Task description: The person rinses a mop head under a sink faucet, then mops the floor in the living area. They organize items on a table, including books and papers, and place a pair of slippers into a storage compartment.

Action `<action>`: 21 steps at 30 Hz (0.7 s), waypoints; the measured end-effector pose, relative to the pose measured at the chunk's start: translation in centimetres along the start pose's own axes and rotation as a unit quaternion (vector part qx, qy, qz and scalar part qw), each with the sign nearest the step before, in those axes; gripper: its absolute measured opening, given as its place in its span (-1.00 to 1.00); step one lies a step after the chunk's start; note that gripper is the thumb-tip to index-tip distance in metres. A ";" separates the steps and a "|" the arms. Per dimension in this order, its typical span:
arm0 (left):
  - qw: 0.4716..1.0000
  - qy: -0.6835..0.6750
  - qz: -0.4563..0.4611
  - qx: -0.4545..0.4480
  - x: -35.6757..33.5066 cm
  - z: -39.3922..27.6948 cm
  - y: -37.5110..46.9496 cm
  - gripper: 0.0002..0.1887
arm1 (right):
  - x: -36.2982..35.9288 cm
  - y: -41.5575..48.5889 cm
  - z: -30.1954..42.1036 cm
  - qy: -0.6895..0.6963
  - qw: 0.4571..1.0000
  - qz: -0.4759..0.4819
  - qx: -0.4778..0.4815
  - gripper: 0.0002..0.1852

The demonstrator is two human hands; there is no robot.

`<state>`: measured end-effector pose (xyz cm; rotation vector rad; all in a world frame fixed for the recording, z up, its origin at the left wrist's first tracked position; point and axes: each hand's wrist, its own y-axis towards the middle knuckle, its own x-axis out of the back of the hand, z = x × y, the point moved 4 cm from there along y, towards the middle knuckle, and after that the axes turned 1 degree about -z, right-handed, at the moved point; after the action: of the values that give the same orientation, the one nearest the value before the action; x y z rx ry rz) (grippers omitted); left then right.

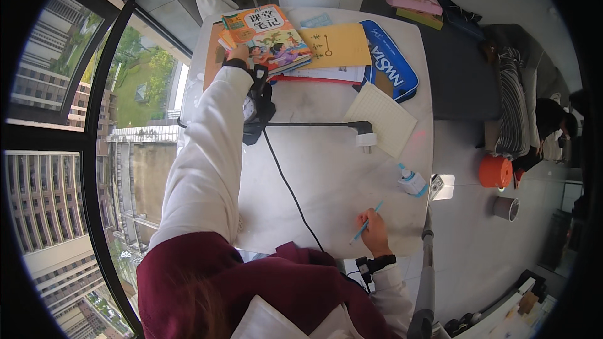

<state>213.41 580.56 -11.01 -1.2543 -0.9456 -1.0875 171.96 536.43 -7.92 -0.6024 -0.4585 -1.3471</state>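
Note:
My left arm reaches across the white table (pixel 311 169) to its far end. There my left hand (pixel 239 53) is at the left edge of a stack of books, beside an orange-covered Chinese-language workbook (pixel 278 40). Its fingertips are hidden, so I cannot tell whether it grips a book. My right hand (pixel 374 230) is near the table's front edge, closed around a light-blue pencil (pixel 360 234) held at a slant. Under the workbook lie papers and a yellow booklet (pixel 335 46). Next to it rests a blue tin case (pixel 393 63).
A black power cord (pixel 311 125) with a plug (pixel 365 134) crosses the table. Near it lie a sheet of grid paper (pixel 384 120) and a white-and-blue bottle (pixel 412 181). Windows (pixel 89 146) line the left. An orange stool (pixel 495 171) and a bin (pixel 506 208) stand right; another person (pixel 549 122) sits beyond.

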 end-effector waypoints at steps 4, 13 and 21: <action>0.998 -0.055 -0.017 -0.014 -0.3 0.7 -0.2 -0.48 | -0.8 2.2 0.3 -0.124 0.990 -0.024 0.069 -0.76; 0.921 -0.377 -0.065 0.074 -3.0 4.3 2.8 -0.46 | -1.1 3.6 -2.1 -0.144 0.988 -0.054 0.018 -0.79; 0.776 -0.564 -0.234 0.155 -1.5 9.6 0.0 -0.65 | -1.4 3.5 -1.6 -0.189 0.974 -0.108 0.059 -0.80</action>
<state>213.30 590.24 -11.52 -1.3850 -2.3467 -0.3669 175.14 536.88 -10.48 -0.7289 -0.9299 -1.4019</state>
